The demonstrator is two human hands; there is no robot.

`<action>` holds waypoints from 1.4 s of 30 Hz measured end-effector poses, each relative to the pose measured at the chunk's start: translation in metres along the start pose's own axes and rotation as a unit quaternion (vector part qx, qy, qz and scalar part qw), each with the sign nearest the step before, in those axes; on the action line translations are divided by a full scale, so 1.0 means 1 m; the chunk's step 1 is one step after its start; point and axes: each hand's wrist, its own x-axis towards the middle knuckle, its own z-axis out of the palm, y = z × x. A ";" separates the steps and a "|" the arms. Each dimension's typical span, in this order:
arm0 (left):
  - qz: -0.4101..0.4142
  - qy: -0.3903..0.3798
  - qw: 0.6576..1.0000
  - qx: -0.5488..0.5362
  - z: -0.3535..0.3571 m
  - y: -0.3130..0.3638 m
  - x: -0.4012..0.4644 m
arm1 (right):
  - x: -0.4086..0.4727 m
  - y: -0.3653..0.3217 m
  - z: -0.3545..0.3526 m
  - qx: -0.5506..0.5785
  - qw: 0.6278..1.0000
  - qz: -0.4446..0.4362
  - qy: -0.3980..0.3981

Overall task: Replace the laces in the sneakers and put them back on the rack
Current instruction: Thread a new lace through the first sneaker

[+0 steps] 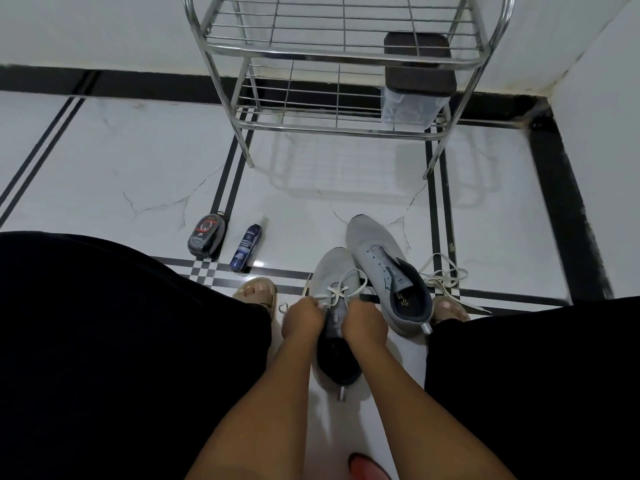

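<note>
Two grey sneakers lie on the white tiled floor between my knees. The nearer sneaker (330, 271) carries a white lace (341, 289) crossed over its eyelets. My left hand (303, 318) pinches one side of that lace, and my right hand (363, 322) pinches the other side, both over the shoe's tongue. The second sneaker (381, 258) lies to the right, without a lace, its dark opening facing up. A loose white lace (441, 275) lies in a tangle on the floor to its right. The steel shoe rack (346, 57) stands against the far wall.
A black shoe-polish container (206, 233) and a blue spray bottle (246, 249) lie on the floor to the left. A clear bin with a dark lid (419, 77) sits on the rack's lower shelf. My sandalled feet (256, 291) flank the shoes. A red object (367, 467) lies at the bottom edge.
</note>
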 end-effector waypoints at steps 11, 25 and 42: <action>-0.199 0.151 0.763 -0.596 -0.062 0.012 0.033 | 0.002 0.012 0.000 0.050 0.998 0.018 -0.013; -0.047 -0.030 0.998 -0.028 -0.005 0.001 0.014 | 0.004 0.015 0.001 0.073 0.996 0.045 -0.020; -0.018 -0.019 0.995 0.093 -0.012 0.019 0.021 | 0.003 0.016 0.002 0.077 0.995 0.011 -0.057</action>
